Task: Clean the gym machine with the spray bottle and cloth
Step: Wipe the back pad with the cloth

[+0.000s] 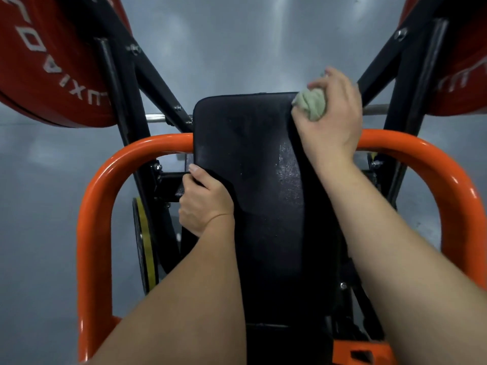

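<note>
Right hand (332,119) grips a balled pale-green cloth (312,104), fingers curled round it, pressing it onto the far right corner of the black back pad (247,159). Judged: mid-wipe, cloth bunched so the pressure stays firm. Left hand (204,200) grips the pad's left edge, thumb on top and fingers wrapped under, likely bracing the pad against the wiping push. Just below the cloth, the pad surface shows a speckled wet sheen, probably spray; the rest looks matte with faint streaks. Outward from both grips, an orange tube frame (100,196) loops round the pad, black struts (155,80) rise beyond it, and red weight plates (44,61) hang either side. Spray bottle not in view.
</note>
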Action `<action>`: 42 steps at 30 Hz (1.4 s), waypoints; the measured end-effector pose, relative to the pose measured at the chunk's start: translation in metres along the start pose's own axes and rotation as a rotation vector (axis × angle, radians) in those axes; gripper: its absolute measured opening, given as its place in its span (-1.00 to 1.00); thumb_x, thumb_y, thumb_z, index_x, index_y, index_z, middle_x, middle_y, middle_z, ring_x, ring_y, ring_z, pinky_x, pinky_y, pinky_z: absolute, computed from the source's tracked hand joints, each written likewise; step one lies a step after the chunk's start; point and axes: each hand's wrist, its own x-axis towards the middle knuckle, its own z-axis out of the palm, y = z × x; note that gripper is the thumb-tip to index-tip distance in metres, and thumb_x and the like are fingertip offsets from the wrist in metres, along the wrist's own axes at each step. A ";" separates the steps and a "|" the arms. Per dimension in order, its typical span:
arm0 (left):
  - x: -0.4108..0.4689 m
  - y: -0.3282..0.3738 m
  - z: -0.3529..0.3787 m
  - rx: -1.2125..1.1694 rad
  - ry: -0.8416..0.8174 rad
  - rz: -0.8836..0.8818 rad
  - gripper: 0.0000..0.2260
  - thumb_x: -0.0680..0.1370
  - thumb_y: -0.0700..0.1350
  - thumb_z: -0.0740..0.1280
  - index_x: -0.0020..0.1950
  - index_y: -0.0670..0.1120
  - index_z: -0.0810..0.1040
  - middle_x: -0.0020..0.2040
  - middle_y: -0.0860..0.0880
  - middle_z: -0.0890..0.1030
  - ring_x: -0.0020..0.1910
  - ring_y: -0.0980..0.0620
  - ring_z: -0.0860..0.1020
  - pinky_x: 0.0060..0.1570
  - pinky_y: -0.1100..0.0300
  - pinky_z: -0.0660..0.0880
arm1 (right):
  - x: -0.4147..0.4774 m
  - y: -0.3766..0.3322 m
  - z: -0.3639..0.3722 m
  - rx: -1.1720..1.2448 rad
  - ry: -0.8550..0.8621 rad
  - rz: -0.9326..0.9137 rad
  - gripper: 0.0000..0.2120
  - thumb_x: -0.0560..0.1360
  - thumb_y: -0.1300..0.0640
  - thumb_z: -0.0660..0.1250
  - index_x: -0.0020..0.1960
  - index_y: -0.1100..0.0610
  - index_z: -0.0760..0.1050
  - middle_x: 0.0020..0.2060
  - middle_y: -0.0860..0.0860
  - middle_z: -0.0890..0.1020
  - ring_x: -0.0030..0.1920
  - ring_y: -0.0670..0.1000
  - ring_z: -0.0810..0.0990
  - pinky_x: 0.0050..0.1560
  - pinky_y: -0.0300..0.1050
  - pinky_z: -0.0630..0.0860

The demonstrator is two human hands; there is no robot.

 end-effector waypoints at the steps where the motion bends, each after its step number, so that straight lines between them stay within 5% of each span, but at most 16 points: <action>1: 0.000 0.000 0.000 -0.002 0.002 -0.001 -0.47 0.72 0.20 -0.08 0.31 -0.03 0.57 0.09 -0.19 0.68 0.11 -0.31 0.60 -0.03 -0.02 0.31 | 0.010 -0.005 0.001 -0.006 0.014 0.019 -0.71 0.39 0.01 0.36 0.06 0.10 0.59 0.16 -0.01 0.61 0.23 0.08 0.52 0.26 -0.12 0.39; 3: -0.001 0.000 0.000 0.000 -0.004 -0.006 -0.47 0.72 0.20 -0.08 0.34 -0.03 0.57 0.11 -0.19 0.68 0.13 -0.31 0.59 -0.01 -0.02 0.32 | 0.007 -0.010 0.002 -0.012 0.049 0.027 -0.71 0.38 -0.01 0.35 0.03 0.11 0.57 0.04 0.00 0.61 0.10 0.09 0.52 0.15 -0.02 0.44; 7: -0.002 0.003 -0.004 0.006 -0.022 -0.009 -0.47 0.71 0.21 -0.08 0.36 -0.01 0.56 0.12 -0.18 0.68 0.15 -0.29 0.60 0.11 -0.08 0.42 | -0.081 0.002 -0.005 -0.103 0.063 -0.079 -0.70 0.34 0.05 0.46 0.02 0.15 0.60 0.15 0.12 0.60 0.20 0.22 0.53 0.27 0.14 0.43; 15: -0.001 0.002 -0.003 0.010 -0.017 -0.013 -0.47 0.71 0.21 -0.08 0.36 0.00 0.56 0.13 -0.13 0.68 0.16 -0.25 0.60 0.10 -0.03 0.41 | -0.260 0.040 -0.048 -0.167 -0.171 -0.238 -0.67 0.39 -0.05 0.52 0.09 -0.01 0.54 0.20 0.02 0.51 0.24 0.16 0.48 0.33 -0.03 0.26; 20: -0.003 0.002 -0.002 0.015 -0.002 -0.004 -0.47 0.72 0.20 -0.08 0.35 -0.01 0.57 0.16 -0.15 0.67 0.19 -0.25 0.58 0.08 0.00 0.38 | -0.208 0.033 -0.040 -0.183 -0.129 -0.239 -0.73 0.31 0.04 0.60 -0.04 0.03 0.63 0.08 0.03 0.60 0.15 0.13 0.46 0.14 0.05 0.36; 26: -0.001 0.000 0.000 0.021 0.015 0.003 -0.47 0.72 0.21 -0.08 0.30 -0.01 0.59 0.13 -0.12 0.68 0.16 -0.21 0.60 -0.05 0.05 0.26 | -0.114 0.004 -0.018 -0.109 0.048 -0.121 -0.79 0.43 0.03 0.47 0.05 0.00 0.71 0.40 0.13 0.50 0.43 0.19 0.45 0.47 0.26 0.26; 29: -0.002 0.001 -0.001 0.020 0.015 0.002 -0.48 0.72 0.21 -0.08 0.31 0.00 0.59 0.13 -0.11 0.68 0.16 -0.20 0.60 -0.05 0.06 0.26 | -0.116 0.004 -0.019 -0.096 0.056 -0.136 -0.90 0.45 0.06 0.46 -0.07 0.06 0.70 0.13 0.09 0.65 0.11 0.12 0.59 0.23 0.22 0.48; 31: -0.003 0.002 -0.002 0.025 0.011 0.002 -0.48 0.72 0.20 -0.08 0.32 0.01 0.58 0.13 -0.11 0.68 0.16 -0.20 0.60 -0.05 0.07 0.26 | -0.141 0.008 -0.027 -0.131 0.026 -0.154 -0.90 0.45 0.03 0.49 -0.14 0.06 0.67 0.01 0.07 0.64 0.01 0.13 0.51 0.02 0.10 0.47; 38: 0.000 0.000 -0.001 0.028 0.018 0.000 -0.49 0.72 0.20 -0.07 0.32 0.01 0.58 0.10 -0.11 0.69 0.15 -0.21 0.61 -0.05 0.06 0.26 | -0.255 0.036 -0.062 -0.224 -0.272 -0.281 -0.74 0.33 -0.11 0.57 -0.16 0.04 0.65 0.02 0.01 0.62 0.06 0.13 0.45 0.04 0.01 0.29; 42: 0.000 0.000 0.000 0.024 0.024 0.005 -0.48 0.72 0.20 -0.08 0.32 0.01 0.58 0.11 -0.12 0.69 0.16 -0.21 0.61 -0.05 0.06 0.26 | -0.236 0.043 -0.061 -0.229 -0.301 -0.415 -0.79 0.31 0.02 0.61 -0.16 0.03 0.63 -0.02 0.01 0.60 -0.03 0.13 0.48 -0.06 0.05 0.35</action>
